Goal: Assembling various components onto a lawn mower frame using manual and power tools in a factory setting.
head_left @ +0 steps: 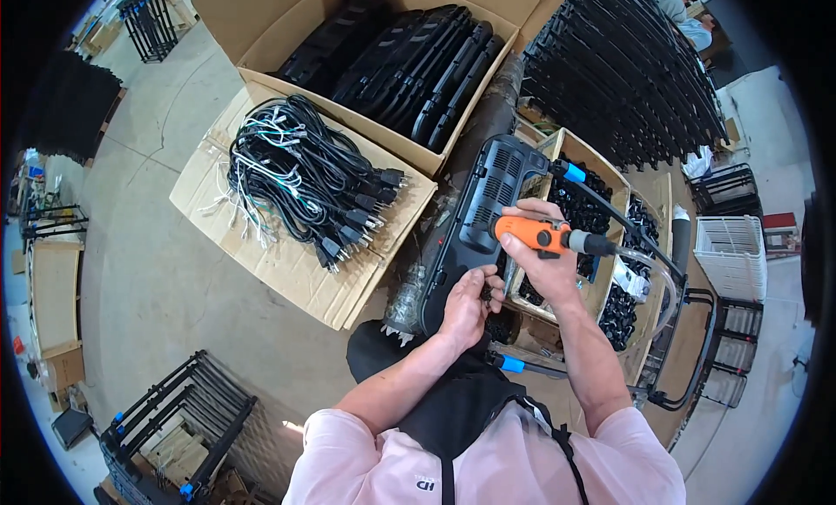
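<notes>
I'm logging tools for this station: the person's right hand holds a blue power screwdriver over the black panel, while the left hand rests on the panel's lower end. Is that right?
Not quite: the head view shows the power screwdriver in the right hand is orange, not blue. The rest holds: it is over the black panel, and the left hand rests on the panel's lower end.

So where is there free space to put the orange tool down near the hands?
Bare floor lies to the person's left, between the flattened cardboard with the cable bundle and the black racks. Ahead it is crowded: the black panel, the box of small black parts and stacked frames leave no room.
</notes>
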### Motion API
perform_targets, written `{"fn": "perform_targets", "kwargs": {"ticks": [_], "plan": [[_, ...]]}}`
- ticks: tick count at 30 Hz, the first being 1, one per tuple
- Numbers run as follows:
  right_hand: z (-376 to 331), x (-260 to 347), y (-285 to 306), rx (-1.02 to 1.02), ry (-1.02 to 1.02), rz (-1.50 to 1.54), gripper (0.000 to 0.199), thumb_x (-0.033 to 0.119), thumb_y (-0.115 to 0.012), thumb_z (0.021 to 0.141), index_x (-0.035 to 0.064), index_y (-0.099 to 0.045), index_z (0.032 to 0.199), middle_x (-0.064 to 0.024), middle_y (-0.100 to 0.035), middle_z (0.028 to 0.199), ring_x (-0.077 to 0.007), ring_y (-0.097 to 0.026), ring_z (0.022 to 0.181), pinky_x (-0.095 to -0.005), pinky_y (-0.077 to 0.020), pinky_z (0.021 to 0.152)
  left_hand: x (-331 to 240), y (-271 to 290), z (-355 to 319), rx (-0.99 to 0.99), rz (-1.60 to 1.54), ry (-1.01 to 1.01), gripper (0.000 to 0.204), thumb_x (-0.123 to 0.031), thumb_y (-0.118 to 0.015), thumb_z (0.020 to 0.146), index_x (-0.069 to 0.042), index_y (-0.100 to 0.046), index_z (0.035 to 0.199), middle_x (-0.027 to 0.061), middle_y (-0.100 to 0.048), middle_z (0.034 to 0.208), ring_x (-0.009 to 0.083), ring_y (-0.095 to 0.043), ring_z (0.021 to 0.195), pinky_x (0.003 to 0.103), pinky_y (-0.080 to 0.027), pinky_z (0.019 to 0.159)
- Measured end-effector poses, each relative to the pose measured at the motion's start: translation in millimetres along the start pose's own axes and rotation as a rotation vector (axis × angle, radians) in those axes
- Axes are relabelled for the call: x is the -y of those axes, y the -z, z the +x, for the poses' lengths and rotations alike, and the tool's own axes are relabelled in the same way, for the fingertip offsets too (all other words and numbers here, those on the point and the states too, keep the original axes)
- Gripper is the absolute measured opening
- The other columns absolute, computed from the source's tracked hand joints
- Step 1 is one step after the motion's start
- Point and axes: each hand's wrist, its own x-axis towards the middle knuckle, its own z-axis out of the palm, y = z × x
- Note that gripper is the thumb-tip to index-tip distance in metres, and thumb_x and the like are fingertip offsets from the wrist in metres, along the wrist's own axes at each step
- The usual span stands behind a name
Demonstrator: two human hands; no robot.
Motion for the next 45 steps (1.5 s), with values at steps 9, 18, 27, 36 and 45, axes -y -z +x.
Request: {"fn": "perform_targets", "kwargs": {"ticks": [9,18,27,36,45], "plan": [[32,-15,-17,0.054,-0.019,-0.128,0.051,0.011,-0.083,0.087,0.0031,-0.060,0.132,-0.0124,-0.074,0.121,-0.0191,-0.070,0.113,-0.0368,-0.0546,0.105,5,11,2,0.021,0.157,0.062,0.032,-0.027,-0.046,0.116,-0.001,-0.060,0.129,0.0056,-0.069,0.102,0.0124,-0.064,0.082,0.027,-0.052,0.069],[35,-21,-21,0.144,0.049,-0.227,0.041,0.015,-0.083,0.087,0.0039,-0.066,0.123,-0.0092,-0.074,0.112,-0.0173,-0.071,0.104,-0.0336,-0.0568,0.094,6,15,0,0.105,0.179,0.090,0.029,-0.022,-0.055,0.113,-0.002,-0.063,0.132,-0.0001,-0.061,0.093,0.0082,-0.057,0.078,0.025,-0.047,0.066],[37,-25,-21,0.194,0.090,-0.239,0.037,0.014,-0.083,0.089,0.0053,-0.067,0.122,-0.0078,-0.073,0.112,-0.0168,-0.071,0.103,-0.0325,-0.0571,0.093,13,22,3,0.115,0.164,0.021,0.025,-0.018,-0.058,0.111,-0.001,-0.063,0.129,0.0002,-0.060,0.090,0.0082,-0.055,0.073,0.024,-0.045,0.060],[30,-26,-20,0.159,0.100,-0.128,0.044,0.006,-0.081,0.088,0.0017,-0.063,0.128,-0.0103,-0.073,0.122,-0.0154,-0.068,0.110,-0.0317,-0.0559,0.099,10,19,-2,0.090,0.127,0.029,0.023,-0.025,-0.059,0.111,-0.004,-0.067,0.115,-0.0021,-0.060,0.086,0.0069,-0.055,0.069,0.023,-0.045,0.057],[-102,9,38,0.085,0.040,0.059,0.053,0.004,-0.080,0.088,0.0004,-0.054,0.134,-0.0178,-0.072,0.128,-0.0243,-0.069,0.120,-0.0399,-0.0527,0.107,15,13,-41,-0.064,-0.223,0.152,0.027,-0.036,-0.059,0.110,-0.009,-0.065,0.113,-0.0027,-0.059,0.084,0.0106,-0.051,0.068,0.025,-0.040,0.056]]}}
